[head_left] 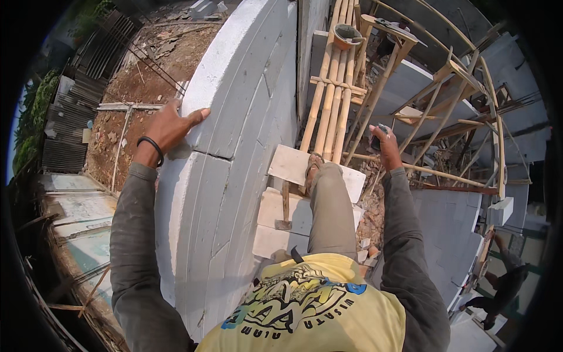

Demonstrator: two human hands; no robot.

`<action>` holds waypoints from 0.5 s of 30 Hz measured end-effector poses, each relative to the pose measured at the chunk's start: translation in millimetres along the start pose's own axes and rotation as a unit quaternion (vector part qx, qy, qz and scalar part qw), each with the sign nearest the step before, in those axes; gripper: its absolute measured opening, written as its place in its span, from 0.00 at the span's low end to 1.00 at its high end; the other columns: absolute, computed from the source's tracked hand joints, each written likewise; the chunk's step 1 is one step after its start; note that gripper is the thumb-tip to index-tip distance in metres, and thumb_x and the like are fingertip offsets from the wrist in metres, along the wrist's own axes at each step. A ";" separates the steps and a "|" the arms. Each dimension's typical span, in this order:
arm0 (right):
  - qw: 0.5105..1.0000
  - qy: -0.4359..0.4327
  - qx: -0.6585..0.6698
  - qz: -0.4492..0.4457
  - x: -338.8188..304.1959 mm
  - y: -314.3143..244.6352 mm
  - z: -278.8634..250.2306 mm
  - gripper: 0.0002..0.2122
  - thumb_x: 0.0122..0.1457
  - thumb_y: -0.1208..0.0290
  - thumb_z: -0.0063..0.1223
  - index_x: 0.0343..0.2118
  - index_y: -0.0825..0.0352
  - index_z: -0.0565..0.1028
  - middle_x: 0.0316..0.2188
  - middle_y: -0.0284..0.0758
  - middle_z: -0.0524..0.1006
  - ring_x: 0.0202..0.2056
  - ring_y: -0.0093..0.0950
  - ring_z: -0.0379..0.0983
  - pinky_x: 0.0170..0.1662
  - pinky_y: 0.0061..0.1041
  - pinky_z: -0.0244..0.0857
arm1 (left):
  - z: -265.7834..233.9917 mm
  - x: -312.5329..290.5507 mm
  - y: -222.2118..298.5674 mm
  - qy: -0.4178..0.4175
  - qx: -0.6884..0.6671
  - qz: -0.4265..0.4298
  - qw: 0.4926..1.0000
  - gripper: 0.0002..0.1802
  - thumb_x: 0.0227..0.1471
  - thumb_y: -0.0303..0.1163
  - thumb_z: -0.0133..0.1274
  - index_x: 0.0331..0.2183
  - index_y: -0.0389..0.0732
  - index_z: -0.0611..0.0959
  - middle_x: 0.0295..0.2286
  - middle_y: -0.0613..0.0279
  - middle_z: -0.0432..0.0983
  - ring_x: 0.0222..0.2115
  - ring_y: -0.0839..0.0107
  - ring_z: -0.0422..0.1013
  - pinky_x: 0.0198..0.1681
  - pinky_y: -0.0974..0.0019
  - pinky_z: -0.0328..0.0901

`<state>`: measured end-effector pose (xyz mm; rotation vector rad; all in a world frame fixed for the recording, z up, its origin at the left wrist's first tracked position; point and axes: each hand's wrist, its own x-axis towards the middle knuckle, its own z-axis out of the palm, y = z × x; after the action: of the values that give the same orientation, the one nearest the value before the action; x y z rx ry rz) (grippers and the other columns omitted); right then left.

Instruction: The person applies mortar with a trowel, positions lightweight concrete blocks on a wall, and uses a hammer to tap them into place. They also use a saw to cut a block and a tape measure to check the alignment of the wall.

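My left hand grips the top edge of a white block in the wall, thumb over the near face and fingers toward the far side. A black band circles that wrist. My right hand is raised to the right of the bamboo planks, closed around a small dark grey object whose kind I cannot make out. Between my arms, one sandalled foot rests on a pale block. Beside my leg, a wooden-handled hammer lies on more pale blocks.
Bamboo poles lashed together run ahead, with an orange bucket of grey mix on them. Wooden trestle scaffolding stands right. Beyond the wall lie bare soil and a corrugated roof. Another person is at lower right.
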<state>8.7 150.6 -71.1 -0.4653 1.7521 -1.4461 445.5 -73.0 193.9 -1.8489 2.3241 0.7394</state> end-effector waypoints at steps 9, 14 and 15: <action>0.990 -0.005 -0.140 -0.015 225.6 -151.5 -53.3 0.24 0.49 0.55 0.59 0.42 0.68 0.68 0.31 0.31 0.70 0.31 0.20 0.67 0.33 0.22 0.64 | -16.8 26.3 54.3 -0.036 -0.002 -0.051 0.998 0.43 0.29 0.43 0.71 0.44 0.26 0.72 0.35 0.37 0.75 0.36 0.47 0.74 0.41 0.56 0.68; 0.986 0.002 -0.165 0.024 227.2 -178.2 -67.6 0.26 0.49 0.52 0.59 0.42 0.70 0.69 0.33 0.33 0.72 0.34 0.22 0.69 0.37 0.24 0.65 | -17.1 27.3 60.6 0.047 -0.045 -0.083 0.994 0.43 0.25 0.41 0.72 0.45 0.30 0.74 0.37 0.42 0.75 0.38 0.47 0.72 0.42 0.55 0.67; 0.991 -0.002 -0.108 0.078 221.0 -185.0 -64.4 0.23 0.49 0.54 0.60 0.40 0.67 0.69 0.30 0.31 0.71 0.31 0.20 0.69 0.33 0.24 0.66 | -15.3 24.7 58.5 0.072 -0.045 -0.075 0.994 0.44 0.25 0.41 0.72 0.45 0.30 0.74 0.37 0.42 0.74 0.38 0.46 0.72 0.42 0.55 0.67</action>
<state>-213.3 -16.8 28.5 -0.4319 1.9068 -1.1507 387.6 -92.4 217.2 -2.1554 2.2347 0.7249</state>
